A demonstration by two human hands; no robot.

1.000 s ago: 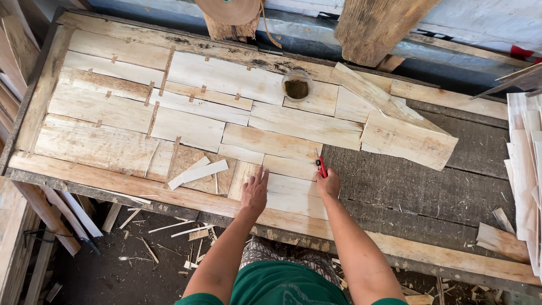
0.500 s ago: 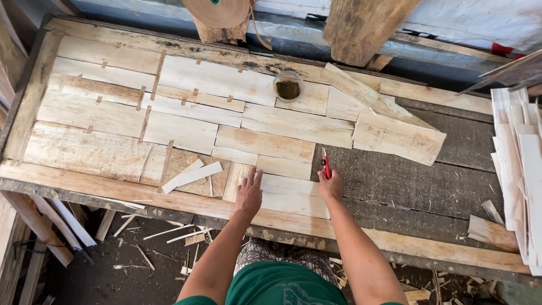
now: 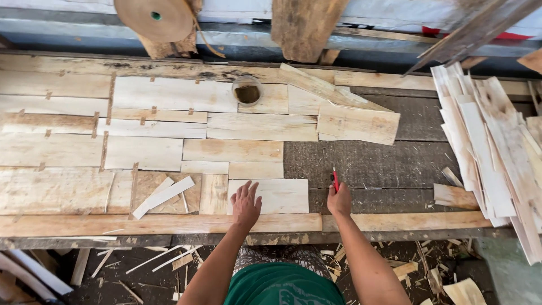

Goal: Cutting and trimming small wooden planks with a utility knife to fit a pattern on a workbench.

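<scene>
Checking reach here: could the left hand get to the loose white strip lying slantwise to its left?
Probably yes. The left hand lies flat on a veneer sheet, and only flat wood lies between it and the strip; nothing stands in the way.

i'm in a rough woodworking shop, likely a veneer-patching bench. my workbench (image 3: pixel 395 164) is a worn, dark plank top covered from nine to twelve o'clock with thin pale veneer sheets (image 3: pixel 169 130) laid edge to edge and joined with small tape strips. at three o'clock lies a loose stack of veneer offcuts (image 3: pixel 491 147). a roll of brown paper tape (image 3: pixel 153 18) hangs at eleven. wood slivers and scraps (image 3: pixel 169 260) litter the dirt floor at six.
</scene>
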